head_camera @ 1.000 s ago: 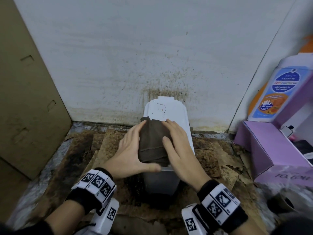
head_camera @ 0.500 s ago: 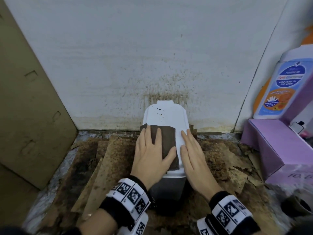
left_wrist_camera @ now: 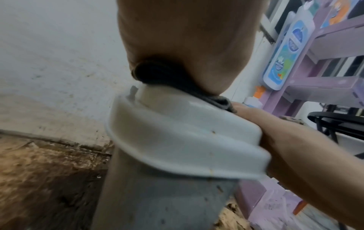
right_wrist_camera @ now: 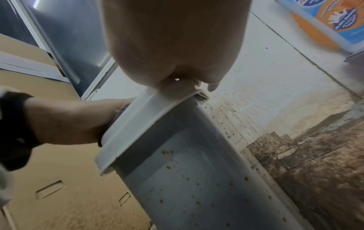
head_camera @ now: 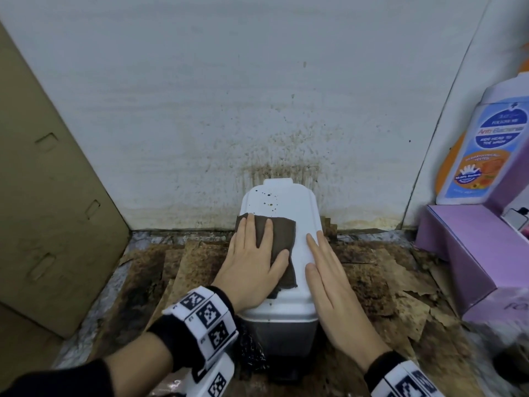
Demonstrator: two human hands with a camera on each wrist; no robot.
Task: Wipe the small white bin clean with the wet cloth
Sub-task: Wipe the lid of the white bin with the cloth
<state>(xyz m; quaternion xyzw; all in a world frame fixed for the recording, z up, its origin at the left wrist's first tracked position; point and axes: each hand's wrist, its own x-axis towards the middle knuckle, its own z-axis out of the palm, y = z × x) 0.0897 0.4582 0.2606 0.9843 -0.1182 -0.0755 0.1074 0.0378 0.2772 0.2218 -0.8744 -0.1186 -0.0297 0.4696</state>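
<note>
The small white bin stands against the stained wall, its lid speckled with dark spots at the far end. A dark brown cloth lies spread flat on the lid's left half. My left hand presses flat on the cloth with straight fingers. My right hand rests flat along the lid's right edge, fingers straight, holding nothing. In the right wrist view the bin's grey side is dotted with brown specks.
A cardboard panel leans on the left. Stained cardboard sheets cover the floor. On the right stands a purple box with a large lotion bottle on it. A dark plastic bag hangs beside the bin's base.
The cloth, earlier bunched between both hands, is now spread flat under my left hand. My right hand has let go and moved to the lid's right edge.
</note>
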